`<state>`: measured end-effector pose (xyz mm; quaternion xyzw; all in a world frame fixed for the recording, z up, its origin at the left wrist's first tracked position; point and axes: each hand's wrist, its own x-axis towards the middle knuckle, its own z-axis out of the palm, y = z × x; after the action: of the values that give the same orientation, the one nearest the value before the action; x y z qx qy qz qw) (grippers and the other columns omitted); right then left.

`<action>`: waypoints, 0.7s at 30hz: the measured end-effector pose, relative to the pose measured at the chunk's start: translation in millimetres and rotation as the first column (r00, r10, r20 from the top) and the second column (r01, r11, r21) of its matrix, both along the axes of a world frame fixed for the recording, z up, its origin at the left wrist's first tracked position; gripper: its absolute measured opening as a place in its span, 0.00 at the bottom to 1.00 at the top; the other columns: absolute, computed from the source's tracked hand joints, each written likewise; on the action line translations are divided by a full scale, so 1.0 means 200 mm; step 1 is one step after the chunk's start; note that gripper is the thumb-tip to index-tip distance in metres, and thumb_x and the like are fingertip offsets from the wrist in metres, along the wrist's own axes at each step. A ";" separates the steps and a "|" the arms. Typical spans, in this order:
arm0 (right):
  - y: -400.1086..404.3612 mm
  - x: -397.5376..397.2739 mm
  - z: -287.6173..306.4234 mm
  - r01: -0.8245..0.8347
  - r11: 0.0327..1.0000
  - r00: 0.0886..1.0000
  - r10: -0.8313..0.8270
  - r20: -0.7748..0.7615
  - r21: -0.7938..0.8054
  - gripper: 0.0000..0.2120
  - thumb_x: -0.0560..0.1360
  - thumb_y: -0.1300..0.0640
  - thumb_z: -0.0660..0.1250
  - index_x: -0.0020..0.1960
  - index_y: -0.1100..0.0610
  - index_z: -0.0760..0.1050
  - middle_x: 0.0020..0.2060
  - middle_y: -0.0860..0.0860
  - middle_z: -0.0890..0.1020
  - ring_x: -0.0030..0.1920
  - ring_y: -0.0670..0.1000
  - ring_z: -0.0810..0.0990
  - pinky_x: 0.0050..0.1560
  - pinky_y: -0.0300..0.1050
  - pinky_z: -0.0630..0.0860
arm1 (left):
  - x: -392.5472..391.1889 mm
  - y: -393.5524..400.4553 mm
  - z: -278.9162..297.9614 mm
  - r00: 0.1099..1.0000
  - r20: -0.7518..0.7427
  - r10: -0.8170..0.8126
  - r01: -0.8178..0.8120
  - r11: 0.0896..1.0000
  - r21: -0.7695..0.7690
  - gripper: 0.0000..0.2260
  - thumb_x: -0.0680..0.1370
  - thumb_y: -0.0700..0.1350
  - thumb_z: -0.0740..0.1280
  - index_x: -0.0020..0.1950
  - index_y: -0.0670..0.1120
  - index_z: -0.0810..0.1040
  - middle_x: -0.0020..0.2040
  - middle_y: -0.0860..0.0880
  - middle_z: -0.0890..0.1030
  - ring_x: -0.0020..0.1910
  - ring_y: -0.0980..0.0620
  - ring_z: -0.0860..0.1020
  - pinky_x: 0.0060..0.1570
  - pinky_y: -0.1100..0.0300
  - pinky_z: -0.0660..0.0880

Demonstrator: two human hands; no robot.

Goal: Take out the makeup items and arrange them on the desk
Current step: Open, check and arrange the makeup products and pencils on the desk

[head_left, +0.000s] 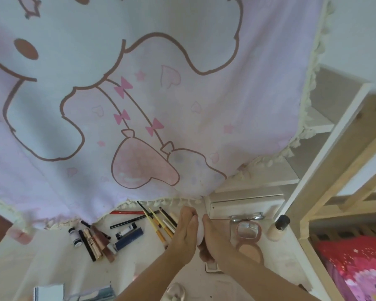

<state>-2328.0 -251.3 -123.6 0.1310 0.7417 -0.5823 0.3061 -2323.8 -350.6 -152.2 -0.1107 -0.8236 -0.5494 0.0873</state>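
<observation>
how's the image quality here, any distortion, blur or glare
Head view: strong wide-angle bending, so the wooden frame at right bows. Light is soft and flat, with no hard shadows. The whole frame is slightly soft; labels on the makeup tubes can't be read. The open compact shows a pale reflection in its mirror.

Count on desk:
- Yellow-handled brushes: 3, possibly more under the hand.
- Red pencil: 1.
- Black pencil: 1.
- Tubes and sticks in left cluster: about 8; overlap prevents an exact count.
- Open compact: 1.
- Foundation bottle: 1.
- Hands: 2.
</observation>
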 end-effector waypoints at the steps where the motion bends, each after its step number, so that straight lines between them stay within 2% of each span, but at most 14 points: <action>1: 0.00 0.00 0.00 0.013 1.000 1.000 -0.013 -0.010 -0.002 0.29 0.80 0.43 0.41 0.31 0.58 0.66 0.16 0.48 0.68 0.15 0.43 0.64 0.18 0.34 0.60 | 0.00 0.02 0.01 1.000 0.011 0.028 -0.029 0.999 0.019 0.14 0.70 0.59 0.45 0.41 0.50 0.62 0.37 0.52 0.64 0.35 0.64 0.67 0.39 0.74 0.65; 4: 0.01 -0.02 0.01 0.066 0.996 0.998 -0.066 -0.002 -0.056 0.29 0.80 0.42 0.43 0.31 0.59 0.68 0.19 0.50 0.70 0.22 0.47 0.67 0.24 0.37 0.62 | 0.00 0.07 0.03 0.986 -0.053 0.158 -0.160 0.987 -0.021 0.11 0.71 0.57 0.44 0.39 0.53 0.61 0.35 0.54 0.63 0.34 0.64 0.66 0.39 0.75 0.64; 7: 0.03 -0.03 0.02 0.105 0.988 0.994 -0.100 0.054 -0.116 0.29 0.79 0.42 0.44 0.31 0.59 0.67 0.22 0.52 0.70 0.22 0.48 0.67 0.24 0.37 0.60 | -0.01 0.09 0.04 0.964 -0.100 0.248 -0.259 0.960 -0.109 0.08 0.70 0.56 0.44 0.37 0.57 0.59 0.35 0.58 0.64 0.34 0.64 0.64 0.39 0.75 0.63; 9: 0.04 -0.03 -0.01 0.136 0.980 0.989 -0.125 0.079 -0.143 0.28 0.79 0.42 0.45 0.32 0.59 0.68 0.25 0.54 0.70 0.23 0.48 0.67 0.25 0.37 0.59 | -0.01 0.10 0.05 0.963 -0.085 0.257 -0.267 0.953 -0.142 0.10 0.69 0.57 0.43 0.36 0.56 0.59 0.35 0.58 0.64 0.34 0.63 0.64 0.37 0.73 0.63; 13: 0.04 -0.02 -0.05 0.154 0.974 0.987 -0.143 0.073 -0.166 0.28 0.79 0.43 0.45 0.31 0.58 0.68 0.25 0.54 0.70 0.25 0.49 0.68 0.28 0.38 0.62 | 0.00 0.12 0.05 0.958 -0.109 0.265 -0.279 0.949 -0.146 0.16 0.70 0.56 0.43 0.38 0.47 0.64 0.35 0.59 0.63 0.34 0.63 0.64 0.36 0.72 0.61; 17: 0.04 -0.02 -0.08 0.154 0.971 0.987 -0.142 0.079 -0.185 0.28 0.79 0.42 0.45 0.31 0.58 0.70 0.29 0.55 0.73 0.30 0.51 0.71 0.32 0.40 0.64 | 0.00 0.12 0.05 0.963 -0.060 0.264 -0.271 0.949 -0.162 0.20 0.68 0.58 0.42 0.39 0.46 0.65 0.35 0.58 0.64 0.35 0.62 0.64 0.36 0.72 0.62; 21: 0.03 -0.02 -0.09 0.185 0.960 0.981 -0.166 0.104 -0.212 0.27 0.79 0.42 0.47 0.32 0.58 0.71 0.33 0.56 0.74 0.35 0.53 0.73 0.42 0.47 0.71 | 0.00 0.13 0.05 0.961 -0.046 0.272 -0.275 0.934 -0.229 0.22 0.67 0.58 0.40 0.41 0.44 0.65 0.36 0.59 0.63 0.35 0.63 0.64 0.35 0.72 0.61</action>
<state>-2331.9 -245.4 -140.7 0.1863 0.6442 -0.6798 0.2969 -2323.5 -325.2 -141.4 -0.0085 -0.8890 -0.4308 0.1549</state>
